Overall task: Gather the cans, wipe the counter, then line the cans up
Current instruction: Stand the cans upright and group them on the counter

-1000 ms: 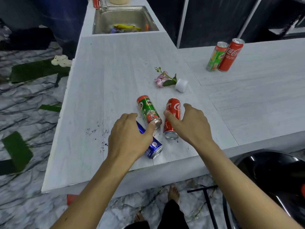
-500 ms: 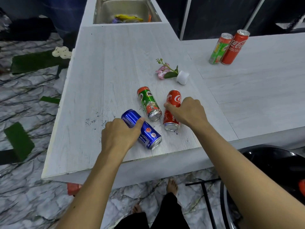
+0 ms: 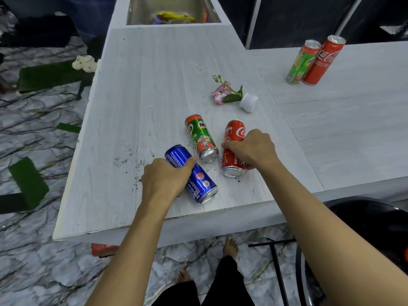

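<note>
Three slim drink cans lie on their sides near front edge of white wood-grain counter (image 3: 154,85).

Head view: left hand (image 3: 164,180) curled around blue can (image 3: 198,184); right hand (image 3: 251,149) closed over red cola can (image 3: 231,160). Green Milo can (image 3: 201,138) lies untouched between them. Two upright cans, green (image 3: 300,62) and red (image 3: 322,62), stand well apart at far right. Dark crumbs (image 3: 123,161) beside left hand.

Step judged: gathering. Next move calls for lifting both held cans clear, standing them by upright pair.

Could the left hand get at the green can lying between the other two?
Probably yes. The left hand is wrapped around the blue can, so it would have to let go first; the green can lies just beyond, with nothing over it.
</note>
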Demonstrator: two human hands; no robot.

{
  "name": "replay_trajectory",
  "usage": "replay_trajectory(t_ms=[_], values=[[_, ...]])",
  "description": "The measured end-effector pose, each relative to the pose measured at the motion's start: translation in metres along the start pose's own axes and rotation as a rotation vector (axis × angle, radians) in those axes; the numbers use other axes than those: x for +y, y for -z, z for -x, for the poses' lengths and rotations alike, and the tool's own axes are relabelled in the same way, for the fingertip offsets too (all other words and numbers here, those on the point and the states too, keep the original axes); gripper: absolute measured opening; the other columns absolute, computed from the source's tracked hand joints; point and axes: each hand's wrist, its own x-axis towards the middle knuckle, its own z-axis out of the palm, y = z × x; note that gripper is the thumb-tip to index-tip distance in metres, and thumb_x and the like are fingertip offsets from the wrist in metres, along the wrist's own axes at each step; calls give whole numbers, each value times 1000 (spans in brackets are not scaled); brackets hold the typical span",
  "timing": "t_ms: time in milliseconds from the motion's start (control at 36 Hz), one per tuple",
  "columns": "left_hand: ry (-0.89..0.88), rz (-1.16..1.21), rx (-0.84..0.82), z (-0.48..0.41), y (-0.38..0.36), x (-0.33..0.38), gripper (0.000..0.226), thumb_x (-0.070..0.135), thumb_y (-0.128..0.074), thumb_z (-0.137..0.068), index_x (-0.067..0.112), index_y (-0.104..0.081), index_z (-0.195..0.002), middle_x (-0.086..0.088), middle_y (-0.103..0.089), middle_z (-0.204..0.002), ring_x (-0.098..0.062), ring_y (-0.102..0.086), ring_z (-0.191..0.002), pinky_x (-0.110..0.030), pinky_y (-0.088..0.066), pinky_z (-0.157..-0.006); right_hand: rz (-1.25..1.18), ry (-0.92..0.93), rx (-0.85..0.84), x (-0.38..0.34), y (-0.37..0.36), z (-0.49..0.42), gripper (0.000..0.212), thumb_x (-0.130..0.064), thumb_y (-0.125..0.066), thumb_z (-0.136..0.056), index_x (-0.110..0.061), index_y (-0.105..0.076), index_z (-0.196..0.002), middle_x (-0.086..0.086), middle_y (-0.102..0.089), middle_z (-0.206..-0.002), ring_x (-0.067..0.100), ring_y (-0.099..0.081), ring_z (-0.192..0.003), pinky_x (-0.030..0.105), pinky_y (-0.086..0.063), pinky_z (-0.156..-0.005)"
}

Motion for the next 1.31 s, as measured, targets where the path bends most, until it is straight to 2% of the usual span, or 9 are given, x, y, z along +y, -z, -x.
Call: replay_trajectory(t_ms=[167,333,417,528,611,861,1000,1222,1306], values=[[-3,113,-66,2,3,1,49,57,-77,-81,9,-71,-83,-7,-75,-79,-22,-74,-70,-38,-62,-70,-28,30,8,9,0,2,68,-61,-71,-79,-12,-60,-125,9,-68,-111,24,-69,-91,39,-60,-79],[-52,216,-98,7,10,-2,37,51,-79,-82,16,-68,-80,-4,-75,-82,-22,-75,-78,-49,-63,-78,-100,124,54,22,1,13,49,-58,-71,-81,-16,-64,-106,-3,-66,-87,5,-62,-69,22,-44,-55],[-109,238,-84,10,15,0,33,52,-81,-80,25,-64,-87,3,-73,-90,-18,-75,-83,-45,-63,-80,-137,196,105,24,3,21,41,-57,-73,-81,-26,-53,-100,-19,-53,-77,-2,-54,-66,18,-37,-53],[-258,183,-15,21,20,6,38,52,-82,-78,30,-63,-103,20,-67,-90,7,-68,-74,-7,-49,-57,-207,266,186,28,7,33,46,-54,-75,-76,-31,-45,-104,-27,-47,-77,-6,-52,-66,13,-34,-53],[-346,194,3,28,21,12,38,47,-84,-77,33,-60,-104,26,-64,-89,23,-60,-76,0,-43,-53,-265,319,230,34,10,37,47,-52,-76,-75,-33,-46,-106,-29,-50,-80,-7,-57,-70,11,-38,-55],[-492,257,29,32,14,47,50,45,-87,-73,33,-61,-114,27,-65,-100,23,-60,-91,0,-48,-64,-410,400,297,48,27,34,67,-50,-82,-74,-24,-51,-128,-20,-58,-106,-13,-57,-84,0,-45,-62],[-566,254,10,29,2,75,52,46,-87,-71,36,-60,-115,30,-65,-98,19,-62,-91,-3,-51,-66,-466,418,330,53,44,25,61,-49,-83,-73,-40,-43,-118,-36,-53,-100,-21,-58,-87,-1,-45,-69],[-624,219,-8,18,-27,129,58,54,-87,-69,35,-62,-118,24,-68,-100,6,-68,-91,-10,-57,-67,-528,420,398,66,82,-2,59,-46,-85,-72,-40,-47,-117,-32,-59,-104,-16,-60,-98,2,-48,-73],[-651,235,-30,13,-41,153,54,49,-89,-70,39,-60,-114,31,-65,-95,15,-65,-90,-8,-54,-64,-537,415,420,72,99,-16,59,-44,-86,-72,-38,-49,-118,-30,-61,-105,-15,-59,-100,2,-47,-74]])
